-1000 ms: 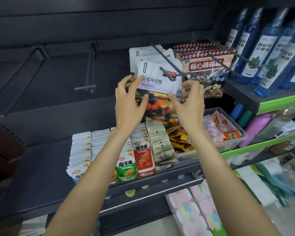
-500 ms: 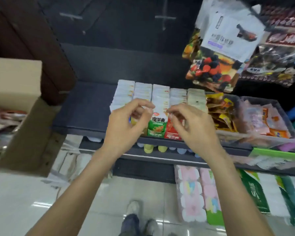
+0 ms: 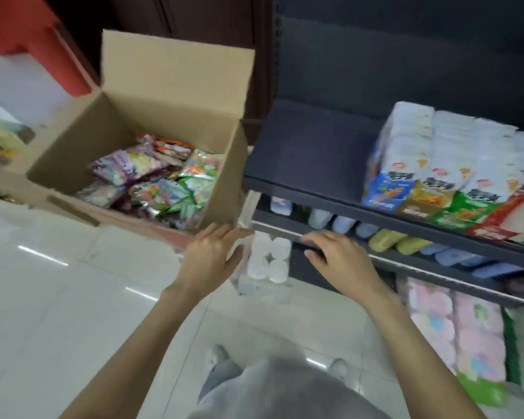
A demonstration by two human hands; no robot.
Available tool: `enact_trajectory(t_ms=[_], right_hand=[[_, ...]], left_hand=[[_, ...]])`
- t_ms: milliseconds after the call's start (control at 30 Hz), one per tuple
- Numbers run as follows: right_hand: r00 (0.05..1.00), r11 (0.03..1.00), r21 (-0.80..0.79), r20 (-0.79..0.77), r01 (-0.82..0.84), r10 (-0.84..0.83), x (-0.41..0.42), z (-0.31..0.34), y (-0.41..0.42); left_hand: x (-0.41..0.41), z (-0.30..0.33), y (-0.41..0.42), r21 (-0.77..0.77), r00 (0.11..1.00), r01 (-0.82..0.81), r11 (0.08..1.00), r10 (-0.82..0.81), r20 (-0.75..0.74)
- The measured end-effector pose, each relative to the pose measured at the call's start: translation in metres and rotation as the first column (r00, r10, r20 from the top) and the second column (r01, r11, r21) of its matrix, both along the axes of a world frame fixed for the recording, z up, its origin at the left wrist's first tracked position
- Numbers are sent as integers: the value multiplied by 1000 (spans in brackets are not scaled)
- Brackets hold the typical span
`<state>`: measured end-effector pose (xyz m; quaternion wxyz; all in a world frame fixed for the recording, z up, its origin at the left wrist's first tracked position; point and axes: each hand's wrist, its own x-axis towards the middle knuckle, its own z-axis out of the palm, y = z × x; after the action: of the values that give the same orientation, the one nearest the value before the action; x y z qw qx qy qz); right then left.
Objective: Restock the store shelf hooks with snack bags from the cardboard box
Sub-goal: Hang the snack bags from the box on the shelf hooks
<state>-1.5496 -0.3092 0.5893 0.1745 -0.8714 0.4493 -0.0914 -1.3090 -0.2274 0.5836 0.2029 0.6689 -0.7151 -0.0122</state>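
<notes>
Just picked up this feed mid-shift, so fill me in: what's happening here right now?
A person is restocking a store shelf from an open cardboard box standing on the floor beside the dark shelving. The box holds a pile of colourful snack bags. Both hands are empty: the left hand hovers near the box's closest corner, the right hand in front of the lower shelf edge. No bag is picked up yet. Boxed snacks already line the shelf on the right.

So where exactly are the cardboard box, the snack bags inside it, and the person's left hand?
cardboard box (image 3: 109,131), head view, bare inner left wall.
snack bags (image 3: 152,182), head view, middle of the pile in the box.
left hand (image 3: 211,258), head view, back of the hand.
</notes>
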Motion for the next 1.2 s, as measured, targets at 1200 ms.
enact_trajectory(t_ms=[1200], right_hand=[[543,873,403,-684,-276,487,377,-47,-62]], left_hand=[[318,-66,-145,683,629,536,497,-774,70]])
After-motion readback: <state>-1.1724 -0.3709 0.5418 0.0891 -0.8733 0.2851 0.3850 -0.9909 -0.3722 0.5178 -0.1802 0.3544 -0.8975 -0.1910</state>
